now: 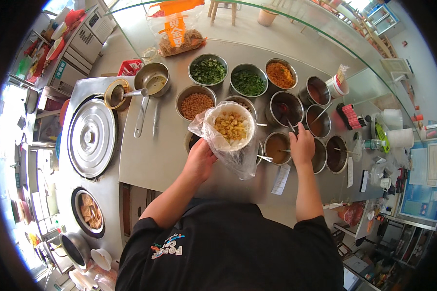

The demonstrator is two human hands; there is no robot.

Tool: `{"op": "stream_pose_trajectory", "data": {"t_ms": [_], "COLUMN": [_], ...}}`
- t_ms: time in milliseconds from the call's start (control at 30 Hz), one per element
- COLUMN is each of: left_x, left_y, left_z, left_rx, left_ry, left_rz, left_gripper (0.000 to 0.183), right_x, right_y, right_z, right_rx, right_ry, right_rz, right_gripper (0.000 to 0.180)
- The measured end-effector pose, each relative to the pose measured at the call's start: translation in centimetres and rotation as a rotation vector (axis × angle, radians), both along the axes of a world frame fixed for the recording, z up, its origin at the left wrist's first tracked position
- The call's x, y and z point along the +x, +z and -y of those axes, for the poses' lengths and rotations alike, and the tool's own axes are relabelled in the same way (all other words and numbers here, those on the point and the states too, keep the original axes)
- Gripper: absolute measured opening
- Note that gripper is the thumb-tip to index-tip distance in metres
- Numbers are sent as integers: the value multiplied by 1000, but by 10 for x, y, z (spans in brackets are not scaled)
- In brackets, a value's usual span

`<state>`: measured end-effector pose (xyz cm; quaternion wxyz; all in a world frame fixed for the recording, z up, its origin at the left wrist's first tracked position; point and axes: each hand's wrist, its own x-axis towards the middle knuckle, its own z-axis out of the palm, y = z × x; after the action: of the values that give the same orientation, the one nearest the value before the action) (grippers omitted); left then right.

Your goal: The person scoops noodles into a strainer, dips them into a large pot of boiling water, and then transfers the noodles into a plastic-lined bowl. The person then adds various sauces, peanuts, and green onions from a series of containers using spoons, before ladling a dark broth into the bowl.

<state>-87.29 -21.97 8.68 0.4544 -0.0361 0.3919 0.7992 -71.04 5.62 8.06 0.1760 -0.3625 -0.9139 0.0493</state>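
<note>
My left hand (200,160) holds up a white bowl (250,125) with a clear plastic bag (236,165) around it. Yellowish diced topping (230,126) lies in the bowl over something pale. My right hand (303,145) grips the handle of a metal spoon (291,126), whose other end dips into a steel pot of dark red sauce (281,105). Just below that pot stands one of brown liquid (275,145) with its own spoon. The bowl hides parts of several containers beneath it.
Steel pots hold chopped greens (208,71), orange diced food (279,74) and round tan beans or nuts (196,103). A saucepan (151,78) stands left, beside a large lidded pot (91,136). A glass guard (313,25) borders the counter's far side. Stacked white cups (400,138) stand right.
</note>
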Motion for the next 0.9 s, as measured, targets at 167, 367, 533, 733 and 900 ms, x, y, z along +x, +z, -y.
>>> {"op": "stream_pose_trajectory", "data": {"t_ms": [167, 367, 533, 733, 900], "left_x": [5, 11, 13, 13, 17], "left_y": [1, 9, 5, 3, -1], "left_z": [-7, -10, -12, -23, -32], "left_rx": [-12, -62, -76, -41, -57], "left_ry": [-9, -42, 4, -23, -18], "left_rz": [-34, -21, -39, -21, -32], "left_gripper": [42, 41, 42, 40, 40], "right_x": [-19, -50, -44, -33, -29], "right_y": [-60, -63, -45, -51, -50], "right_z": [-68, -53, -22, -37, -36], "right_rx": [-392, -97, -114, -75, -189], "right_ry": [-121, -67, 162, 186, 116], "right_rz": [-271, -439, -361, -403, -466], "right_gripper": [29, 22, 17, 15, 15]}}
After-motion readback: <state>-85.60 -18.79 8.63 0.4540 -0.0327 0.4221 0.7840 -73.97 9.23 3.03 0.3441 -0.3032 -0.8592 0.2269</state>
